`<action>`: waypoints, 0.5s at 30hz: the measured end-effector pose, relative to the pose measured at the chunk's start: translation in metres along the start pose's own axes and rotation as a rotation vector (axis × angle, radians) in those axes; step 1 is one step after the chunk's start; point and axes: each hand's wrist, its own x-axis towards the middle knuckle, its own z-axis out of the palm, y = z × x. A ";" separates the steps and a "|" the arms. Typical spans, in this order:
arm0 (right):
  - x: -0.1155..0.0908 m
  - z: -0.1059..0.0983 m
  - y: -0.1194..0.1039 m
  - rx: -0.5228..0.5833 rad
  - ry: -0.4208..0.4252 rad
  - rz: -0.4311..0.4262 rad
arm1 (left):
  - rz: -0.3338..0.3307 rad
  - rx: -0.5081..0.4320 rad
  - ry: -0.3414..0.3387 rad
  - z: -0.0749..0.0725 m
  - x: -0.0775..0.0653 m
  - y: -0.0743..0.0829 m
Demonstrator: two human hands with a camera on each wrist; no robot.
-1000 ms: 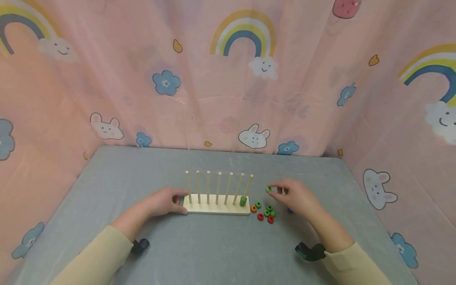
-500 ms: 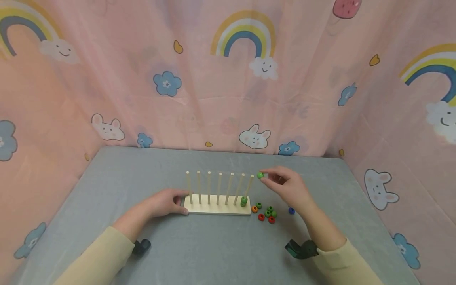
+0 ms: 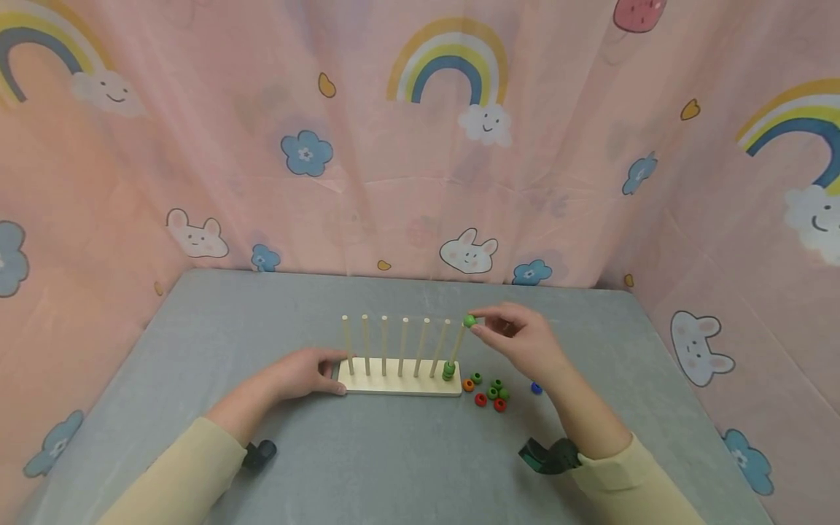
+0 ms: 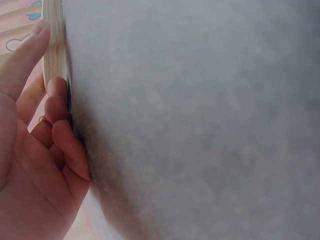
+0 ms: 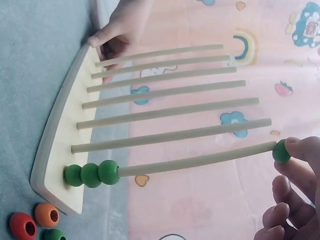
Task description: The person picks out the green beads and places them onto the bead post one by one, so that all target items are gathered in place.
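A pale wooden board (image 3: 400, 386) with a row of upright pegs stands on the table. My left hand (image 3: 305, 373) grips its left end, thumb at the front edge and fingers behind; the left wrist view shows the wood edge (image 4: 54, 55) between them. Between thumb and index finger, my right hand (image 3: 525, 341) pinches a green bead (image 5: 281, 151) right at the tip of the rightmost peg (image 5: 200, 160). Whether the peg has entered its hole is hidden. Three green beads (image 5: 90, 175) are stacked at the base of that same peg.
Just right of the board lie loose beads: an orange bead (image 3: 468, 385), several green ones, and two red ones, one a red bead (image 3: 500, 405). A blue bead (image 3: 537, 389) sits farther right. Behind the grey table (image 3: 367, 467) hangs a pink patterned curtain (image 3: 367, 211).
My right hand has risen and moved left, carrying the green bead from above the loose beads to the rightmost peg's top. The left hand has kept its hold on the board.
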 end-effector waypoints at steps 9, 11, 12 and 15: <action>0.003 0.007 -0.004 -0.041 -0.025 -0.035 | 0.018 -0.007 -0.002 -0.001 0.000 0.000; 0.003 0.008 -0.004 -0.039 -0.026 -0.045 | 0.016 -0.007 0.000 -0.001 0.000 0.000; 0.003 0.008 -0.003 -0.040 -0.025 -0.050 | 0.016 -0.008 0.000 -0.001 0.000 -0.001; 0.003 0.008 -0.003 -0.044 -0.023 -0.052 | 0.015 -0.004 0.001 0.000 0.001 -0.002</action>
